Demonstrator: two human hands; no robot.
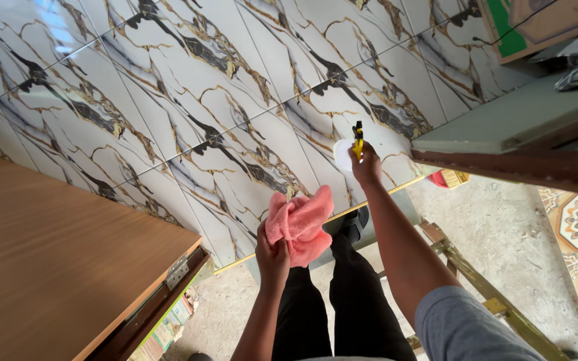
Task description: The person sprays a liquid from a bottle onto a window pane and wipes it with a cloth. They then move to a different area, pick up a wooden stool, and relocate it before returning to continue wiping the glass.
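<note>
Green-and-brown flat cardboard (543, 23) leans at the wall's upper right corner. Our left hand (272, 257) raises a pink cloth (300, 224) against the marbled tiles (188, 100), grip clamped on it; our right hand (367, 164), arm outstretched, grips a white spray bottle (348, 150) with yellow nozzle.

bare concrete floor (503, 227) under a wooden ladder (483, 287).

The pink cloth (300, 222) is soft and crumpled, bunched in the left hand (272, 257), and its upper part lies against the marble-pattern tile wall (188, 87). The spray bottle (352, 148) is white with a yellow and black nozzle on top; the right hand (367, 165) grips it upright, close to the same wall, to the right of the cloth and a little higher.
</note>
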